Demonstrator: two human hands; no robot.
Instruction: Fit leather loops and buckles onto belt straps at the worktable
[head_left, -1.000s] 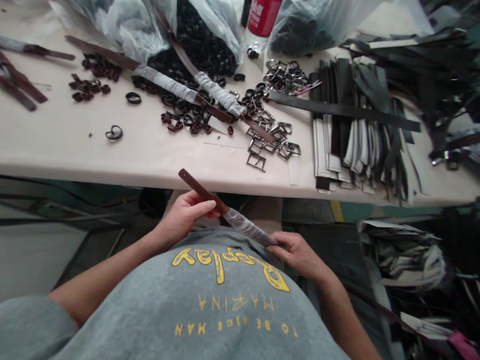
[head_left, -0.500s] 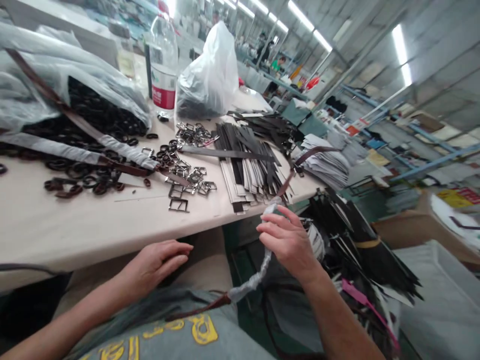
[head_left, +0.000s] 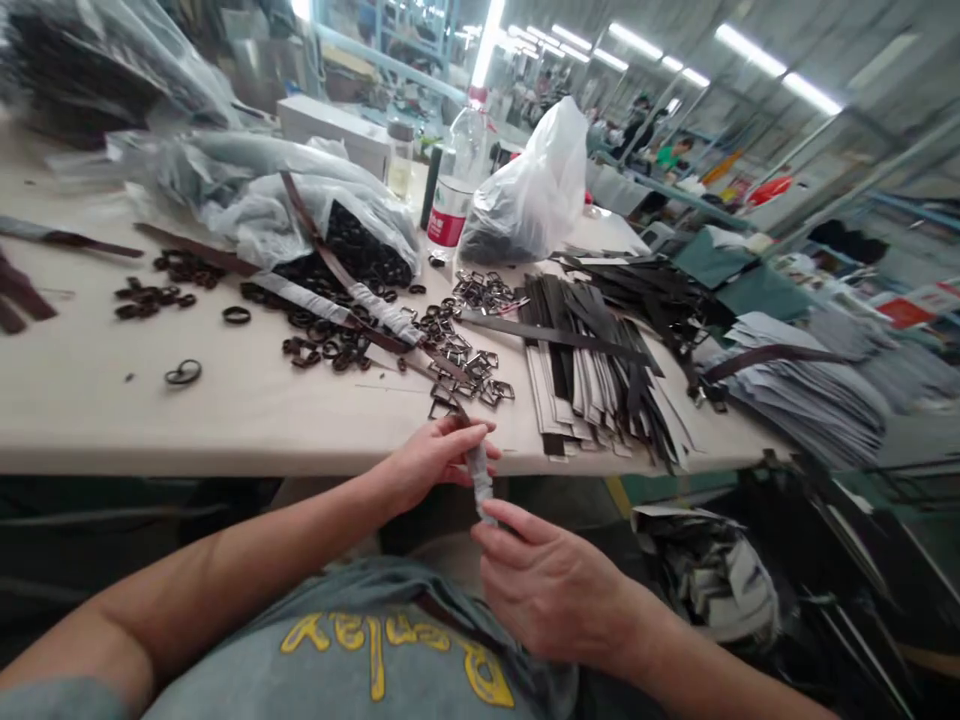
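Note:
A brown belt strap [head_left: 480,478] with a whitish wrapping around it runs between my two hands in front of the table edge. My left hand [head_left: 431,464] pinches its upper end, fingers closed on it. Lower down and to the right, my right hand [head_left: 551,580] grips the wrapped part; the strap's far end is hidden behind that hand and against the shirt. Just beyond my left hand lie metal buckles [head_left: 491,392] in a loose heap. Two other partly wrapped brown straps [head_left: 375,310] rest across dark belt loops [head_left: 330,345].
Dark strips [head_left: 585,340] lie stacked right of the buckles, with a pile of grey sheets [head_left: 810,390] farther right. Behind stand a plastic bottle [head_left: 450,190], a white bag [head_left: 525,200] and a clear bag of loops [head_left: 367,240]. More strips hang below the table's right end.
My right hand has brought the wrapped strap leftward, in front of me. My left hand, empty before, has risen and taken its upper end. The view has turned left.

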